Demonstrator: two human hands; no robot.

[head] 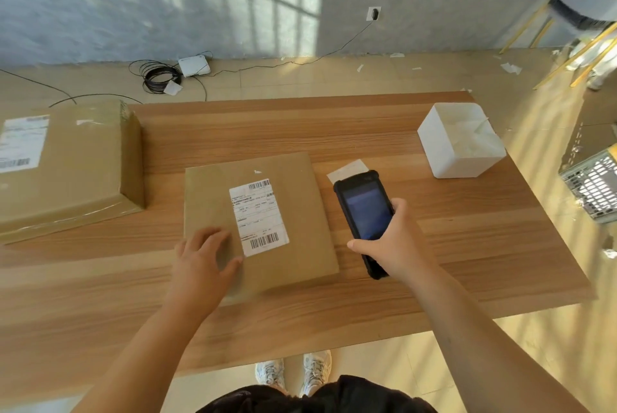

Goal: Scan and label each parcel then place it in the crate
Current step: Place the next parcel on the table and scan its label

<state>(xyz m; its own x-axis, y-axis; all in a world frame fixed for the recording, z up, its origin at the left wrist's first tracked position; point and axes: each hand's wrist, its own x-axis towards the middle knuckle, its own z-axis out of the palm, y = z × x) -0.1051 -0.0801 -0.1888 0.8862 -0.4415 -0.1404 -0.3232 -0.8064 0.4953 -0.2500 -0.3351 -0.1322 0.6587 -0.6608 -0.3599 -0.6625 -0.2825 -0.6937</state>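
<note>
Flat brown cardboard parcel point(300, 212) at centre of wooden surface point(434, 245), white barcode label point(258, 217) face up. Left grip point(203, 255) spread flat, pressing parcel's 7 o'clock corner. Right grip point(390, 242) wrapped round black handheld scanner point(364, 209), at parcel's 3 o'clock. Likely scan step. Next: aim scanner at barcode. Grey mesh crate point(594, 185) far off at 3 o'clock.

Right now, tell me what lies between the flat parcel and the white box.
Head view: a white paper slip and the black scanner gripped by the right hand; otherwise bare tabletop.

Matt cardboard parcel point(260, 225), glossy black plastic scanner point(364, 212), wood-grain table point(434, 245)
</note>
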